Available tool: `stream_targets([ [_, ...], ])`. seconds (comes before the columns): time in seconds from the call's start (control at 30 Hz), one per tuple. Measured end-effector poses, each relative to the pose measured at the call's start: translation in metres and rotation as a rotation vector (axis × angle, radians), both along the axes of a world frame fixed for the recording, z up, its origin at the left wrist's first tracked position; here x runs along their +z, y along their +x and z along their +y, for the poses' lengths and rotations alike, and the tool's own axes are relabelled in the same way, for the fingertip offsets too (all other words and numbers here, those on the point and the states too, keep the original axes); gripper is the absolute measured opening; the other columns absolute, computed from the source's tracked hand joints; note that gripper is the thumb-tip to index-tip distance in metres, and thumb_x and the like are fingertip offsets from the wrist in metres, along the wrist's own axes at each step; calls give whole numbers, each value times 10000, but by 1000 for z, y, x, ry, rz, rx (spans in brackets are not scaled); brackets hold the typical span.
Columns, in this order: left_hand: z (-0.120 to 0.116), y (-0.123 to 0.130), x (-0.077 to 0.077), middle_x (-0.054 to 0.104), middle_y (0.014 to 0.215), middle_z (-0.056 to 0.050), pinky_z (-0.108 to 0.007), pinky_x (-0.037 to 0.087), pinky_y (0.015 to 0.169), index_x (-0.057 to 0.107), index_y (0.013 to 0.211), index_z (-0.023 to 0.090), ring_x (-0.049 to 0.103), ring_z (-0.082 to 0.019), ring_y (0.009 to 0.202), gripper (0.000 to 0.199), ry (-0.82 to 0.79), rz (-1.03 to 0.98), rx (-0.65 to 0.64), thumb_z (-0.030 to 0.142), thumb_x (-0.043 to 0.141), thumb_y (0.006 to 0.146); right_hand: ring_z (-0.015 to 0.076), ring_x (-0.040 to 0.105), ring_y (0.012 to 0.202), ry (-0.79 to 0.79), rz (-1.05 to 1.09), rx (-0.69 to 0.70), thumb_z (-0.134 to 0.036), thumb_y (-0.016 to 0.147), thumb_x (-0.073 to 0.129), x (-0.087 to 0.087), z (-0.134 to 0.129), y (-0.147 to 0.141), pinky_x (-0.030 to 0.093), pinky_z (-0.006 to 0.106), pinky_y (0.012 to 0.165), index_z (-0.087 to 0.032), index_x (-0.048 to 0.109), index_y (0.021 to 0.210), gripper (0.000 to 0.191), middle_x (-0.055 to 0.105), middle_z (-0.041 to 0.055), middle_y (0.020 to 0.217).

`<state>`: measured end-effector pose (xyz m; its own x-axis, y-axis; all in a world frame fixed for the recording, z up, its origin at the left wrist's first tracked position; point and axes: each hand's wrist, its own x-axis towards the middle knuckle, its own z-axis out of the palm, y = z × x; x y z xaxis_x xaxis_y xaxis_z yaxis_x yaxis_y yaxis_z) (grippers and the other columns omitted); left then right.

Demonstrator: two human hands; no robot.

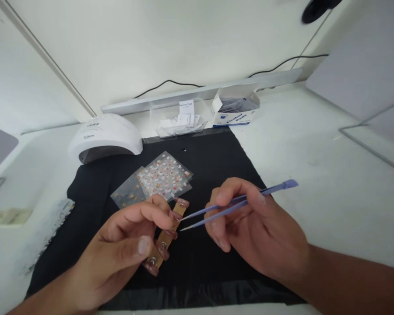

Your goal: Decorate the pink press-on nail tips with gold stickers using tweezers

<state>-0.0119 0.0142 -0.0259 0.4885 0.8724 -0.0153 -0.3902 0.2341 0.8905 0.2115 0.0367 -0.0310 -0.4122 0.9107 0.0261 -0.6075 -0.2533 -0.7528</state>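
A pair of purple tweezers (230, 208) is gripped in my right hand (249, 223), its two pale points apart and aimed left. The points are beside a wooden strip (166, 238), which carries several glossy pinkish-brown false nails (162, 251) on small metal mounts. My left hand (124, 245) curls around the left side of this strip, index finger close to a nail near the tweezer points, thumb lower down. Its other fingers are partly hidden. Beyond my left hand, clear sticker sheets (166, 175) with white, orange and gold shapes overlap each other.
Under everything lies a black mat (203, 166). A white nail lamp (107, 138) stands at the back left. Behind the mat are a clear tray (156, 114) of alcohol pad packets and an open alcohol pads box (234, 118). A crumpled silvery sheet (49, 234) lies at left.
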Motion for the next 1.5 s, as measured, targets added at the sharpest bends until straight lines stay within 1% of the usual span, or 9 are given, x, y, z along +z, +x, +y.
stream_targets([
  [0.13,-2,3,1,576,1087,-66,-198,529,609,765,1056,304,593,-226,1053,175,-5,-34,24,345,698,899,130,577,484,-9,-14,10,-533,912,636,1,1,-2,433,258,501,-226,718,848,324,704,9,615],
  [0.3,0,3,-1,580,1051,-61,-217,508,554,764,1082,339,593,-184,846,203,40,4,22,366,698,892,128,566,470,-32,-28,18,-552,915,616,1,1,-5,425,259,494,-220,683,852,344,695,-1,609],
  [0.87,-1,-3,-2,511,1090,-50,-211,508,619,744,1119,324,567,-184,948,228,0,-19,-69,349,702,896,96,606,491,-39,32,32,-501,931,627,-1,-2,-5,444,216,510,-244,746,858,293,743,-1,630],
  [0.97,-1,-3,-2,545,1132,-50,-207,535,698,748,1127,316,565,-200,1066,234,16,-21,-57,335,707,898,101,595,477,-42,24,19,-505,925,632,-1,-2,-5,431,226,503,-243,745,853,294,741,-1,621],
  [1.13,0,-2,-4,584,1140,-28,-287,504,1021,751,1091,303,556,-212,1167,222,23,22,26,349,743,875,105,585,465,-32,12,-5,-494,942,613,1,-2,-5,423,230,495,-245,738,854,292,728,-4,596],
  [1.23,-1,0,-5,589,1109,-14,-282,488,1039,727,1073,316,562,-201,1167,201,54,47,46,366,740,879,108,588,469,-19,2,-21,-489,944,611,2,-2,-4,426,232,497,-248,739,864,284,732,0,602],
  [1.33,-3,-1,-4,587,1087,-4,-252,497,991,677,1063,337,541,-190,1180,154,181,244,118,344,704,912,109,592,474,2,-1,-22,-488,944,609,0,0,-3,435,227,497,-247,741,865,286,735,5,601],
  [1.47,-9,-22,12,552,1099,-10,-265,488,957,564,1151,347,522,-189,1141,190,533,744,282,269,562,977,107,598,472,37,-15,-33,-465,937,621,0,5,-2,443,210,484,-227,726,832,280,724,6,573],
  [1.5,-12,-30,18,552,1124,-18,-278,495,927,536,1195,345,527,-201,1138,226,597,895,268,274,537,980,110,598,471,52,-32,-45,-455,933,626,0,6,-2,446,210,478,-219,717,824,276,722,9,569],
])
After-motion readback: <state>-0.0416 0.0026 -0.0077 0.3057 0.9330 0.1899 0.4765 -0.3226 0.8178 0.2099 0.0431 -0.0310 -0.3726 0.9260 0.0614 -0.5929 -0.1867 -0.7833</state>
